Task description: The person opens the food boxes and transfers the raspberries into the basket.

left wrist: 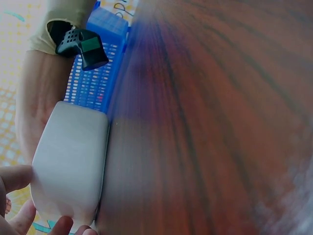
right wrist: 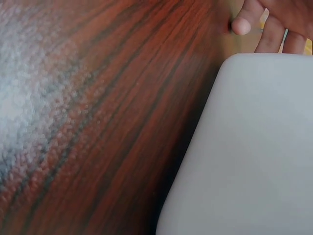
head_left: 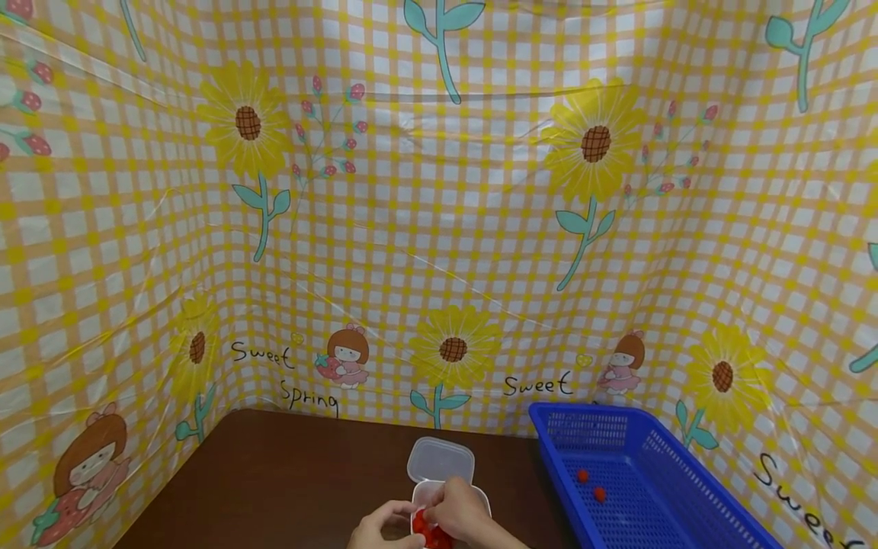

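Observation:
A white plastic container [head_left: 427, 492] with rounded corners stands near the table's front edge. Inside it lie small red pieces [head_left: 428, 530], bunched toward the left. My right hand [head_left: 459, 509] reaches over the rim with its fingers down among the red pieces; the fingertips are hidden, so I cannot tell whether they hold one. At the container's left side, my left hand [head_left: 384, 526] rests its fingertips along the rim. In the left wrist view, that hand's fingers [left wrist: 17, 177] touch the end of the container [left wrist: 71, 161]. The right wrist view is largely filled by the container's side [right wrist: 244, 147].
Just behind the container lies a translucent lid [head_left: 441, 460], flat on the dark brown table [head_left: 309, 473]. To the right stands a long blue plastic basket [head_left: 569, 503] with two small red-orange balls [head_left: 600, 494] in it. Checked cloth [head_left: 439, 252] walls enclose the back and sides.

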`<state>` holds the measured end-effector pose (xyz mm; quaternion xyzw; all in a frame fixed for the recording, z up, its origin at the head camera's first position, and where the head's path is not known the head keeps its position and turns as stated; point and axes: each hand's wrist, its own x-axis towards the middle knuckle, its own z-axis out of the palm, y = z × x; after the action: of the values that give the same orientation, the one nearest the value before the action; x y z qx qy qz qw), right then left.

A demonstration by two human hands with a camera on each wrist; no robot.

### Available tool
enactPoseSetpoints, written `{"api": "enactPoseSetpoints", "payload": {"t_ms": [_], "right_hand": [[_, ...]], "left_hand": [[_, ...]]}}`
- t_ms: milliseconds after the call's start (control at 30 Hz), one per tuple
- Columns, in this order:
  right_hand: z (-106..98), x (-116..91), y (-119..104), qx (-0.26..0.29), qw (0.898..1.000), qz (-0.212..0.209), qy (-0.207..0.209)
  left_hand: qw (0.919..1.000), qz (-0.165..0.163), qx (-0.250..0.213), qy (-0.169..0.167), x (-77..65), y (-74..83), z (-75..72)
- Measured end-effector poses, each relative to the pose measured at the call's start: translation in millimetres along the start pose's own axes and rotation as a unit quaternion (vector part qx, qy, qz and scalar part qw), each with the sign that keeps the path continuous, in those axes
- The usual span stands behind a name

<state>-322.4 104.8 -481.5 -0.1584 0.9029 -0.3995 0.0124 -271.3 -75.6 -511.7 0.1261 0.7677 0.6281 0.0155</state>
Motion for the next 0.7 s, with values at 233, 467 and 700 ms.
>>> {"api": "enactPoseSetpoints", "payload": {"t_ms": [233, 467, 700], "right_hand": [[1, 2, 5, 0.016, 1.000, -0.010, -0.001], [-2, -2, -3, 0.036, 0.999, -0.001, -0.014], [-2, -1, -6, 0.036, 0.999, 0.011, -0.028]], "left_hand": [[0.9999, -0.005, -0.015, -0.006, -0.3, 1.1, 0.4], [0.9999, 0.006, -0.014, 0.005, -0.8, 2.3, 1.9], [0.9998, 0.004, -0.012, 0.015, -2.9, 5.8, 1.5]]}}
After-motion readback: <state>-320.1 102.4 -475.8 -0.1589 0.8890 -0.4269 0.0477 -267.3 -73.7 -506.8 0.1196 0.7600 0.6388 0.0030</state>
